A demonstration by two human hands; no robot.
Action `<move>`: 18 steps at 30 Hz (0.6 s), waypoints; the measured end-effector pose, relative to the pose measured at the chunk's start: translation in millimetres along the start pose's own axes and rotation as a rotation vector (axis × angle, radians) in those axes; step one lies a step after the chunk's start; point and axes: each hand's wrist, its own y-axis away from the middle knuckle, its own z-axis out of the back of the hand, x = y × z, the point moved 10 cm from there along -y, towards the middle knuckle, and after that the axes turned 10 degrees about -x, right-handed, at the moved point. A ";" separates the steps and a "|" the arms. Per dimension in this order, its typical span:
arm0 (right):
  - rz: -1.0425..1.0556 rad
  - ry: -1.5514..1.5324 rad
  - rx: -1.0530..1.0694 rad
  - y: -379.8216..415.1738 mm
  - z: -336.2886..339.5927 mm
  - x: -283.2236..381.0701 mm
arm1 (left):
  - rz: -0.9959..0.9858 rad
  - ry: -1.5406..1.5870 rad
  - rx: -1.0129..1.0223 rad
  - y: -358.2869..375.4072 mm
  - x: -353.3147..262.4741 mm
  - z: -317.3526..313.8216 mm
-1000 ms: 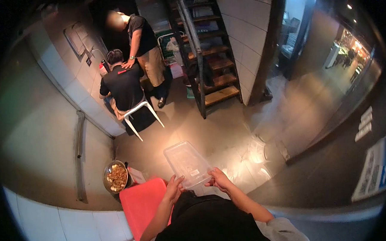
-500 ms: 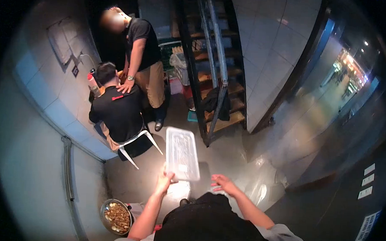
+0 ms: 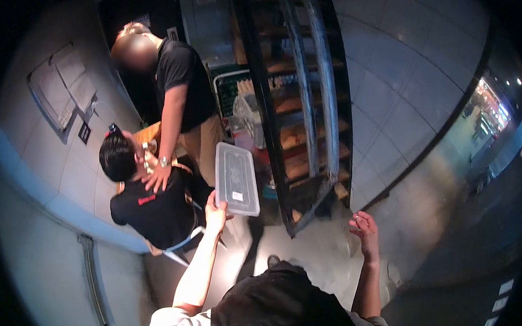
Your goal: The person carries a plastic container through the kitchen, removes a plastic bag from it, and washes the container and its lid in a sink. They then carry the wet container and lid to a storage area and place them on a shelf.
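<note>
My left hand (image 3: pixel 215 213) grips the near end of a translucent rectangular plastic food container (image 3: pixel 237 176). Ridged lines run round its top, and a small white label sits near my fingers. The container is held out in front of me, close to the back of a seated person. Off to the right, my right hand (image 3: pixel 365 230) is raised in the air with its fingers loosely curled and apart; nothing shows in it.
A seated person in black (image 3: pixel 154 211) is at the left, with a standing person (image 3: pixel 183 84) whose hand rests on their back. Metal stairs with wooden treads (image 3: pixel 309 133) rise ahead. To the right, a tiled wall (image 3: pixel 397 105) leads to a lit passage (image 3: pixel 490 120).
I have moved closer to the two people and the stairs. My left hand carries the container forward, while my right hand has swung out and up to the right. The food bowl has left view.
</note>
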 end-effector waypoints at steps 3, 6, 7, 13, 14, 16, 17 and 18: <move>0.236 0.076 0.054 -72.3 -73.2 72.4 | -0.109 -0.104 0.003 -73.2 2.2 -20.7; 0.390 0.146 -0.006 -123.3 -127.2 148.1 | -0.111 -0.131 -0.020 -126.1 -11.4 -50.0; 0.529 0.227 -0.042 -134.5 -144.0 175.9 | 0.008 -0.029 -0.047 -140.9 -11.9 -57.9; 0.737 0.405 -0.062 -202.3 -215.8 214.0 | -0.072 0.085 -0.152 -295.2 2.1 -112.3; 0.639 0.269 -0.010 -218.0 -216.3 201.9 | -0.057 0.091 -0.173 -318.0 6.1 -120.8; 0.473 0.137 0.040 -229.1 -213.6 180.3 | 0.028 0.083 -0.148 -361.3 -0.9 -138.5; 0.419 0.133 0.033 -229.7 -208.3 174.5 | 0.032 0.082 -0.153 -389.1 -3.6 -143.3; 0.481 0.127 -0.071 -235.2 -185.4 162.6 | 0.023 0.113 -0.141 -415.4 -2.2 -152.0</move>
